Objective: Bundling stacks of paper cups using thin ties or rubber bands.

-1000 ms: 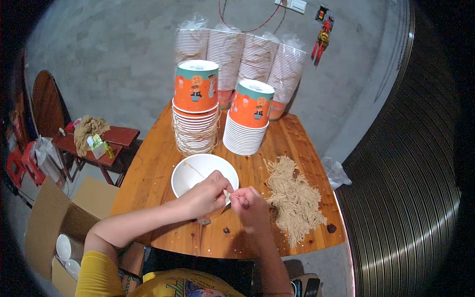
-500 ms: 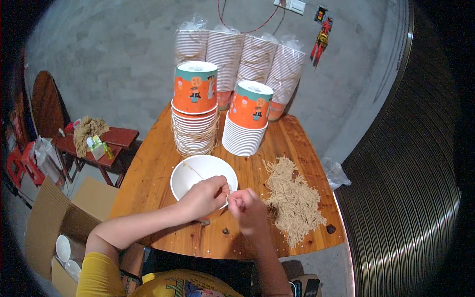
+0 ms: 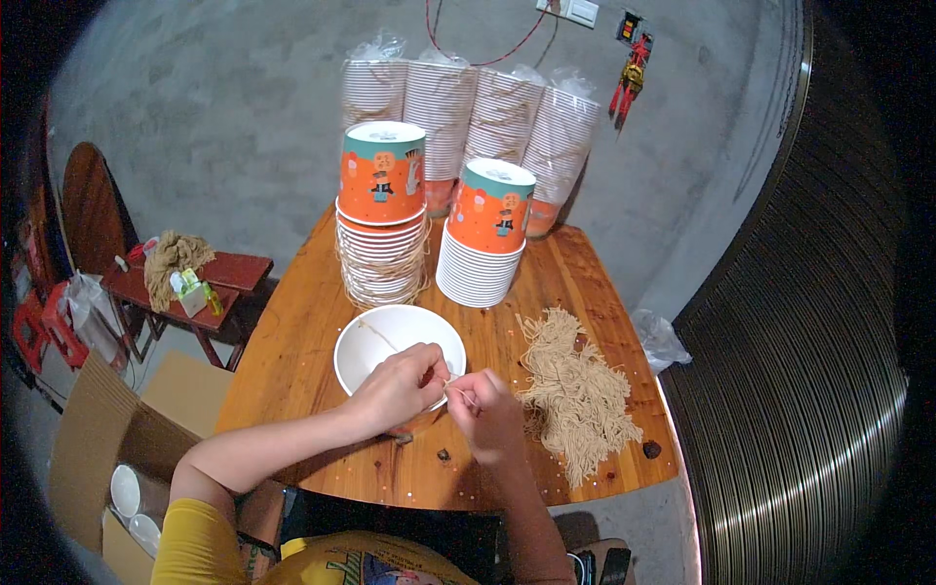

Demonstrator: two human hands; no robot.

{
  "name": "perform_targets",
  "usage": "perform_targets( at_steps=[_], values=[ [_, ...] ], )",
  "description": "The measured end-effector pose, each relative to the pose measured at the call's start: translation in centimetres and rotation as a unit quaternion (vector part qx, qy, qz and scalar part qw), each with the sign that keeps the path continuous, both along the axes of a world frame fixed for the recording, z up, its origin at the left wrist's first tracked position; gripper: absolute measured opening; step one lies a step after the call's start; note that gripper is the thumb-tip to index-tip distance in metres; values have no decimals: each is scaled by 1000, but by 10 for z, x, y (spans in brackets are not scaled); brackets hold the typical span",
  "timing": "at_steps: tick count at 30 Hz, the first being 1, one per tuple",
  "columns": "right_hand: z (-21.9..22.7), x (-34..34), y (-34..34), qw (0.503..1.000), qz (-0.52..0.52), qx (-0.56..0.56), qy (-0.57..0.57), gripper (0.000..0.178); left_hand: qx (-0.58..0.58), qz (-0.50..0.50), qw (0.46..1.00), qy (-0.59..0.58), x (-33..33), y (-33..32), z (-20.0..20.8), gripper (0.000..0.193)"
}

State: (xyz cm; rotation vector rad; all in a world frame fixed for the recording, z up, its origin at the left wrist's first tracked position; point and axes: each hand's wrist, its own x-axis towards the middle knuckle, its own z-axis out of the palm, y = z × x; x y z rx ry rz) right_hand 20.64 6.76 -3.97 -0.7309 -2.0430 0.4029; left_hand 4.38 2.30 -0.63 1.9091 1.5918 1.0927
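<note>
1. Both hands work at the near right rim of an upright, white-lined paper tub [image 3: 363, 359], which sits on the wooden desk [image 3: 292, 382] directly in front of the person, probably so that both hands reach it easily.
2. The left hand [image 3: 398, 382] has its grip narrowed to a pinch on a thin tan cord [image 3: 465, 394]; the right hand [image 3: 489, 414] pinches the same cord just beside it. Holding fingertips this close probably gives fine control over so slack a strand.
3. Another length of cord lies against the tub's inner wall, perhaps running on from the pinched part.
4. The loose cord pile [image 3: 583, 400] lies right of the tub, near the right hand, seemingly for quick picking.
5. The left tub stack [image 3: 383, 190] and right tub stack [image 3: 499, 213] stand upside down beyond the open tub, likely nested to save room. Cord hangs around the left stack's lower rims; none shows on the right one.
6. Plastic-wrapped stacks [image 3: 439, 112] stand behind, partly covered by the front ones.
7. The fingers hide the pinch itself, so I cannot tell whether the cord is knotted or merely crossed.
8. The left hand covers part of the rim; whether it touches the tub is unclear.
9. The cardboard box [image 3: 93, 414] at lower left blurs towards the dark fisheye border.
</note>
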Motion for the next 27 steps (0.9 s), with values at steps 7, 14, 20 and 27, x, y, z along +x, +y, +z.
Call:
perform_targets(
  at_steps=[7,14,20,27],
  values=[
    [3,0,-2,999,5,-31,10,12,-35,-8,997,-63,1,1,-3,10],
    [-1,-2,-2,995,-13,-82,56,7,-28,-59,987,-144,-6,10,-14,17],
    [-5,-5,0,991,-30,-105,74,8,-75,-86,967,-227,-7,12,-12,28],
    [-11,-5,-1,993,-14,-70,92,22,-85,-88,959,-257,-8,13,-11,31]
  ],
)
